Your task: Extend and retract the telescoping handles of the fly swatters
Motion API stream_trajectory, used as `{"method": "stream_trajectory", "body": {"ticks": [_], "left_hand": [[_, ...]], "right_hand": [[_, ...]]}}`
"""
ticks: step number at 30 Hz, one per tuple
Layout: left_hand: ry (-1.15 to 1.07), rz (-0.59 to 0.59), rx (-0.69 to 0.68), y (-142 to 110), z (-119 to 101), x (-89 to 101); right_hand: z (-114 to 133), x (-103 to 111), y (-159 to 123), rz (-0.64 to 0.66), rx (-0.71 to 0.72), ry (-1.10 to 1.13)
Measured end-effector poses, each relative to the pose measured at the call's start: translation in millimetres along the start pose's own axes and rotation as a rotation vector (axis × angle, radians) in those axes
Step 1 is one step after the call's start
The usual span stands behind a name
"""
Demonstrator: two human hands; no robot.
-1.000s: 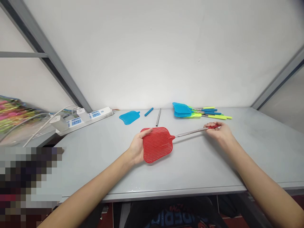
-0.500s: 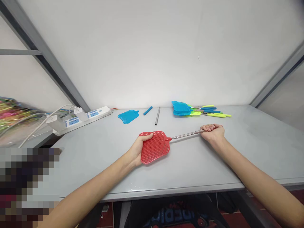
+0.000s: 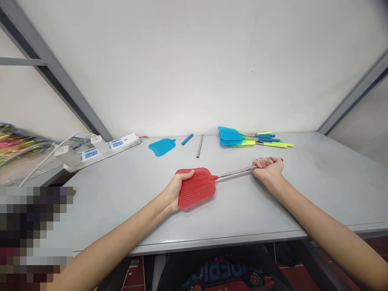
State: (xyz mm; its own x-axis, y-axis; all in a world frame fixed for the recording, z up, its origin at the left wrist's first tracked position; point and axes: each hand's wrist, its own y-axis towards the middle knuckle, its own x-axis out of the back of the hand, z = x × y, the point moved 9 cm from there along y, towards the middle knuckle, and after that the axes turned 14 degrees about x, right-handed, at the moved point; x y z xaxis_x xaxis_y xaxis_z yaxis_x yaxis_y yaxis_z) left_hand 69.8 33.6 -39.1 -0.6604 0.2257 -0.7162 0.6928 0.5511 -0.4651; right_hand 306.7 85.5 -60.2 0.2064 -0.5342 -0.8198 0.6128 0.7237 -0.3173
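Swatter handle (image 3: 282, 160) mostly hidden in right hand (image 3: 268, 168); seemingly red.

The red head (image 3: 198, 190) is perforated plastic with a slight sheen, and its shaft (image 3: 235, 173) is smooth, shiny metal; the rod (image 3: 200, 146) is metal too (just as smooth). The blue head (image 3: 162, 147) and blue grip (image 3: 187, 139) look like plastic, the grip rather matt. The table (image 3: 236, 218) is smooth and faintly glossy, the wall (image 3: 151, 60) matt, the power strip (image 3: 129, 141) smooth plastic, the shirt (image 3: 182, 262) cloth
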Motion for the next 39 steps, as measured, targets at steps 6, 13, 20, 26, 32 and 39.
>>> {"method": "stream_trajectory", "body": {"ticks": [6, 13, 20, 26, 32, 39], "left_hand": [[-0.022, -0.026, 0.013, 1, 2, 2.5], [-0.067, -0.091, 0.031, 4, 6, 10.0], [-0.044, -0.022, -0.019, 3, 6, -4.1], [0.003, 0.032, -0.058, -2, 1, -17.1], [-0.008, 0.074, -0.045, -3, 2, -24.3], [-0.007, 0.105, -0.05, -4, 0, -28.1]], "right_hand": [[-6, -1, -8, -0.011, -0.026, 0.021], [-7, -4, -8, 0.008, -0.03, 0.039], [-3, -6, 2, 0.027, -0.089, 0.058], [-1, -12, 1, 0.067, -0.113, 0.092], [4, -14, 2, 0.082, -0.117, 0.11], [3, -14, 3, 0.079, -0.132, 0.117]]}}
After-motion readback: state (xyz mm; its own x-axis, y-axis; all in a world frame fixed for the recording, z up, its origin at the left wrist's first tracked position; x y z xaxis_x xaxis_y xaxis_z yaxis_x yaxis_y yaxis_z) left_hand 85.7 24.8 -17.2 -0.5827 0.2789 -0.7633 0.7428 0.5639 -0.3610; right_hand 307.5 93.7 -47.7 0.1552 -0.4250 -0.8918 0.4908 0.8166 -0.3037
